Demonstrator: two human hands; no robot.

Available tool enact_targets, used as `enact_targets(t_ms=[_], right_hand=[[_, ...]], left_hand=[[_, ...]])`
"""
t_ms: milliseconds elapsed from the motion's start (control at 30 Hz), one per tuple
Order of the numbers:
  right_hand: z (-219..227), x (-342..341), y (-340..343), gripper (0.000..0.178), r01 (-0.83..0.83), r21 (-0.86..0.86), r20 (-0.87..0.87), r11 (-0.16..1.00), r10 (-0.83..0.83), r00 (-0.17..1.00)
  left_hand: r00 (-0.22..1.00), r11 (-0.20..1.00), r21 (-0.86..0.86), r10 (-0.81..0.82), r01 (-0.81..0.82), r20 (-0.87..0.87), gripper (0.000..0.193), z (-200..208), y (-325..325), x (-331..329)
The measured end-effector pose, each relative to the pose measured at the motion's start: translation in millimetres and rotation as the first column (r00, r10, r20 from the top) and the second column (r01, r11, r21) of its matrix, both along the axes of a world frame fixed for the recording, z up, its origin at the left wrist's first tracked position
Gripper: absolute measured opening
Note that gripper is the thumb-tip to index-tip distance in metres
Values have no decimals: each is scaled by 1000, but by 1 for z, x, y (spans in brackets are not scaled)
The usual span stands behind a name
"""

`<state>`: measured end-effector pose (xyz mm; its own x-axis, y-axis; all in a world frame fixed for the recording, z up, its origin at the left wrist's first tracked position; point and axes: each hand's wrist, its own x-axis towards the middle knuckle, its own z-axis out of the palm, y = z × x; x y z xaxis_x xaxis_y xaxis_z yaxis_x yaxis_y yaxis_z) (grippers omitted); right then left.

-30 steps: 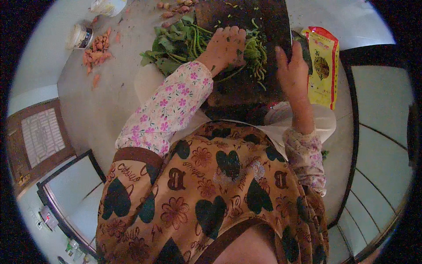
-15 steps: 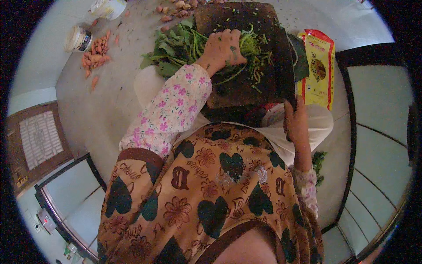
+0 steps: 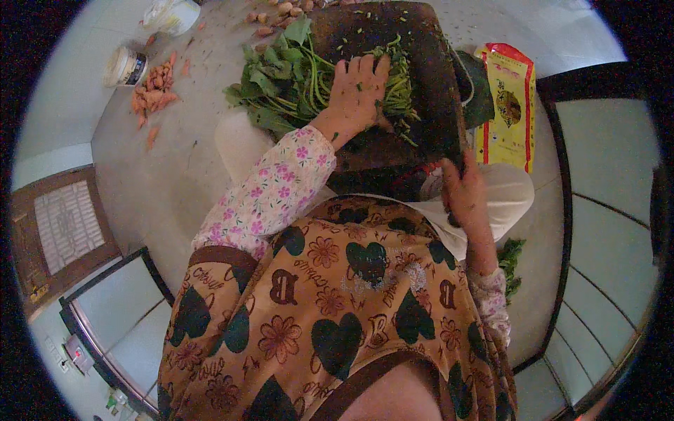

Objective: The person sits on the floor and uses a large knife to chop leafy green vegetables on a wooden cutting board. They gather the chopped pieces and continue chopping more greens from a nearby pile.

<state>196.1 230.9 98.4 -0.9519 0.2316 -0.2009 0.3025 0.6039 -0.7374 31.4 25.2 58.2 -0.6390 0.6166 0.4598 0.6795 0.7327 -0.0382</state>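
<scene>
Leafy greens [image 3: 281, 81] with long stems lie across a dark wooden chopping board [image 3: 421, 24], their leaves hanging past its left side. My left hand [image 3: 357, 95] is closed over the stems, fingers curled down onto the bunch. Just right of it is a heap of cut green pieces [image 3: 400, 91]. At the board's near right corner my right hand [image 3: 465, 193] is wrapped round the dark handle of a knife [image 3: 451, 219]. Its blade is hard to make out against the dark board.
Orange-red roots [image 3: 154, 91] lie on the floor at the left, near two white buckets [image 3: 126, 67]. Brownish tubers [image 3: 284, 10] are beyond the board. A yellow and red bag [image 3: 509, 105] lies to the right; more greens [image 3: 511, 266] are beside my right forearm.
My left hand has slid slightly left and its fingers show longer. My right hand has shifted a little left and nearer me with the knife.
</scene>
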Motion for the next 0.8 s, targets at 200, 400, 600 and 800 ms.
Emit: enact_targets(t_ms=[200, 400, 600, 800], right_hand=[[50, -74, 4, 33, -71, 195, -276, 978, 125, 953], [-14, -147, 10, 37, -365, 247, -223, 898, 419, 880], [29, -140, -3, 36, -261, 272, -244, 926, 329, 912], [-18, -182, 13, 30, -287, 311, -279, 906, 375, 884]], left_hand=[[978, 978, 95, -192, 185, 76, 57, -18, -18, -13], [985, 983, 121, -150, 140, 79, 58, 0, -4, 0], [990, 974, 191, -133, 124, 35, 52, 5, -7, 10], [988, 987, 133, -102, 87, 113, 49, 21, 1, 13]])
